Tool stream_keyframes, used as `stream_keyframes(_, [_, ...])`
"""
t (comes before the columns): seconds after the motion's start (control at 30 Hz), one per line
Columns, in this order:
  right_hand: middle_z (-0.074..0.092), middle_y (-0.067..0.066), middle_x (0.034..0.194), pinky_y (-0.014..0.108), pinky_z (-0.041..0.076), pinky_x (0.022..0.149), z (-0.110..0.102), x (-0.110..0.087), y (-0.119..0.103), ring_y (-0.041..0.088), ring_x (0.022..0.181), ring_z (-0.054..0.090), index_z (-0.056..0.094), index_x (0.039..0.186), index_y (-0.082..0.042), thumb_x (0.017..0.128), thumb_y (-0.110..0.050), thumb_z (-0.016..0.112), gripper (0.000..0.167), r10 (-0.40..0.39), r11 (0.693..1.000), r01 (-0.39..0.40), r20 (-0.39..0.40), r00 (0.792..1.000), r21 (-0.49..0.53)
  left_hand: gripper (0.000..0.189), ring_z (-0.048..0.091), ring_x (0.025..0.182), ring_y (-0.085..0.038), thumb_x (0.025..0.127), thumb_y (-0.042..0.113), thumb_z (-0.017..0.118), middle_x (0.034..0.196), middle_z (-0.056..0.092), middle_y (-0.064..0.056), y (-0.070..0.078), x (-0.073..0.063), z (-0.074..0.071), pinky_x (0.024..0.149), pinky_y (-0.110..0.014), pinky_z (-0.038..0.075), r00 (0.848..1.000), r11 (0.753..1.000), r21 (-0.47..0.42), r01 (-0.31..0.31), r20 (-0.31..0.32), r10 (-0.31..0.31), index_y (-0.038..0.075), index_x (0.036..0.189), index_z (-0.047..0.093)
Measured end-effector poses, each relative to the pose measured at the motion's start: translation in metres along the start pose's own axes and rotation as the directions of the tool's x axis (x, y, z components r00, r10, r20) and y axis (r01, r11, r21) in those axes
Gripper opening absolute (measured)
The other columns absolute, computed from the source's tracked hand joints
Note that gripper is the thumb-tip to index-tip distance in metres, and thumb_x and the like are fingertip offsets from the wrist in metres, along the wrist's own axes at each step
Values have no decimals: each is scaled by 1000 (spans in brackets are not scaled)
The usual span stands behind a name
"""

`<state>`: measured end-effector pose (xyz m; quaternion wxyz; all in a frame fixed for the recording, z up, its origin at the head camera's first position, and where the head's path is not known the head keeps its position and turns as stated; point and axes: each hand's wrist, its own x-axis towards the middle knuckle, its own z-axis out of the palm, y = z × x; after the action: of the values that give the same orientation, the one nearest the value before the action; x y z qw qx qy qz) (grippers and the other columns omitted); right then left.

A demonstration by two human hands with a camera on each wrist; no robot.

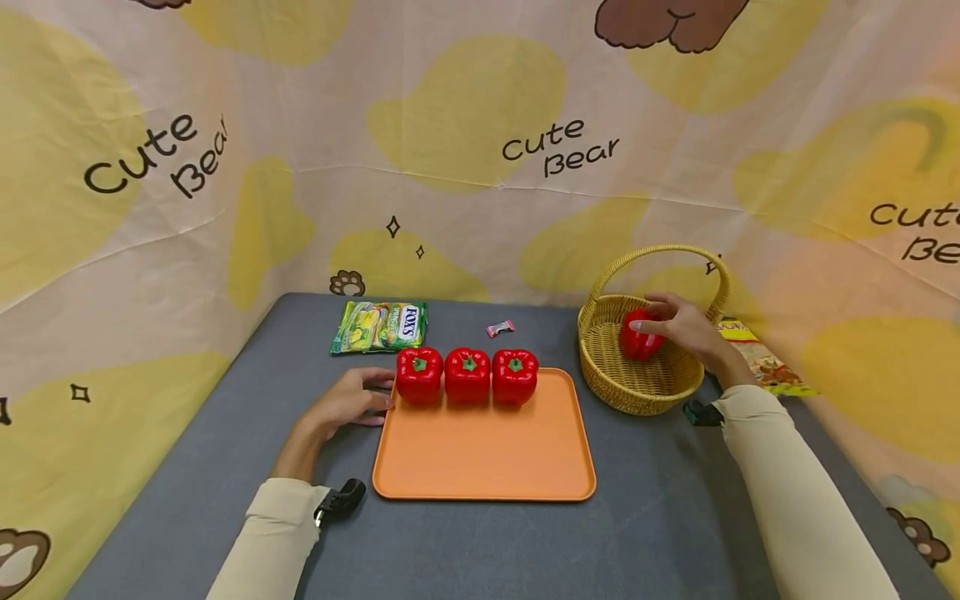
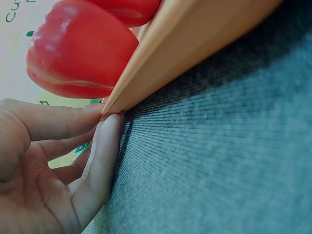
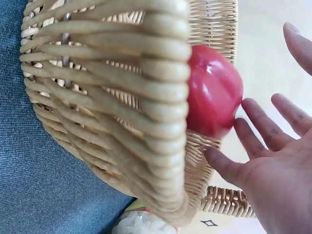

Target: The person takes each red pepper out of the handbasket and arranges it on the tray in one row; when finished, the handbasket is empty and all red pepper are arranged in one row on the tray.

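On the orange tray [image 1: 483,458], three red bell peppers [image 1: 467,377] stand in a row along its far side. My left hand [image 1: 351,403] is at the tray's left edge; the left wrist view shows thumb and fingers [image 2: 105,146] pinching the rim. A fourth red bell pepper [image 1: 637,335] lies inside the wicker basket [image 1: 637,402]. Over the basket, my right hand [image 1: 686,329] reaches in from the right. In the right wrist view its fingers [image 3: 265,127] are spread and fairly straight, with fingertips at the pepper's side, not wrapped round it.
A green snack bag [image 1: 379,327] lies at the back left of the grey table [image 1: 480,550]. Near the back middle is a small pink wrapped candy [image 1: 500,328]. Another yellow and red food packet [image 1: 765,358] lies behind the right forearm. The basket handle [image 1: 667,248] arches up high.
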<state>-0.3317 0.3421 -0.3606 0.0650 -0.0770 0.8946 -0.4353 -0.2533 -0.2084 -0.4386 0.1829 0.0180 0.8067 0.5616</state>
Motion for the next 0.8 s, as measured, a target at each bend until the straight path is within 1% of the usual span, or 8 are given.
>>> stream_keyframes(0.23, [41,32,160,66,38,119,2,3,2,50,147,41,32,163,0,99,-27,75,82,-33,999,32,-27,999,-10,61,66,125,-39,99,6,63,154,50,-30,3,-2,1,86,-41,66,1000,1000,9,4,-8,-4,-7,156,43])
stream_keyframes(0.43, [42,34,159,63,41,118,5,4,11,50,147,42,32,162,5,100,-25,72,79,-25,999,25,7,1000,-31,61,66,125,-39,99,5,62,153,51,-30,3,-2,2,87,-41,66,1000,1000,6,8,-7,-8,-7,155,44])
stream_keyframes(0.5, [43,35,158,57,46,115,6,4,13,50,144,45,32,162,6,102,-25,71,78,-18,999,19,22,1000,-41,61,66,125,-40,99,5,62,153,51,-30,3,-2,2,87,-41,66,1000,1000,6,8,-8,-8,-7,155,44])
stream_keyframes(0.57, [46,35,156,47,53,108,6,3,14,48,140,49,34,161,5,102,-24,69,75,-13,998,15,30,999,-57,61,66,125,-40,99,5,62,153,51,-30,4,-2,2,87,-41,66,1000,1000,7,8,-8,-8,-7,155,44])
stream_keyframes(0.63, [48,35,155,38,56,101,6,3,14,46,135,54,36,160,6,103,-23,68,72,-10,998,12,38,999,-65,61,66,125,-40,99,5,62,153,51,-30,4,-2,2,87,-41,66,1000,1000,9,8,-7,-8,-7,155,44])
stream_keyframes(0.67, [48,34,154,36,57,100,7,2,15,46,134,55,36,160,6,104,-23,67,70,-9,998,11,44,999,-61,61,66,125,-40,99,5,62,153,50,-31,4,-2,2,87,-41,66,1000,1000,9,8,-7,-8,-7,155,44])
stream_keyframes(0.73, [48,35,154,40,59,101,8,1,14,45,132,57,37,160,7,105,-21,66,68,-7,999,10,55,998,-49,61,66,126,-40,99,5,62,153,50,-31,4,-2,2,87,-41,66,1000,1000,9,7,-6,-7,-7,155,44])
stream_keyframes(0.8, [47,35,155,50,57,106,8,-1,14,47,130,59,37,159,8,105,-21,65,67,2,999,0,73,997,-37,61,66,125,-40,99,5,62,153,50,-31,4,-3,2,87,-41,66,1000,1000,8,8,-8,-8,-7,155,44])
